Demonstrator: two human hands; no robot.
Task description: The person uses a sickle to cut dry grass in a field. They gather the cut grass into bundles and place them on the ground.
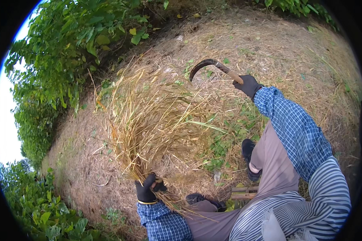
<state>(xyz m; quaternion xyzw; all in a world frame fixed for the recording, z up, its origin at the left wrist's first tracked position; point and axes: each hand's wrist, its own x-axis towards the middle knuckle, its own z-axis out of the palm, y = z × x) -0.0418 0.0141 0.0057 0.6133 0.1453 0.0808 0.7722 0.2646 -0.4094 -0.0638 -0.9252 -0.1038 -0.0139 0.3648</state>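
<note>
My left hand (147,189), in a dark glove with a yellow cuff edge, is closed around the lower stalks of a large bundle of dry grass (150,120). The bundle fans upward and to the right from my fist, and a few stalk ends trail over my lap. In my right hand (249,86), also in a dark glove, is the wooden handle of a sickle (211,64). Its dark curved blade points left, apart from the bundle's upper right edge. The fingers of my right hand are partly hidden by its back.
Dry cut straw (313,90) covers the ground, with low green weeds (226,144) growing through it. Leafy shrubs (63,54) line the left and top. By my legs are dark shoes (249,153) and a low wooden seat or slats (242,195).
</note>
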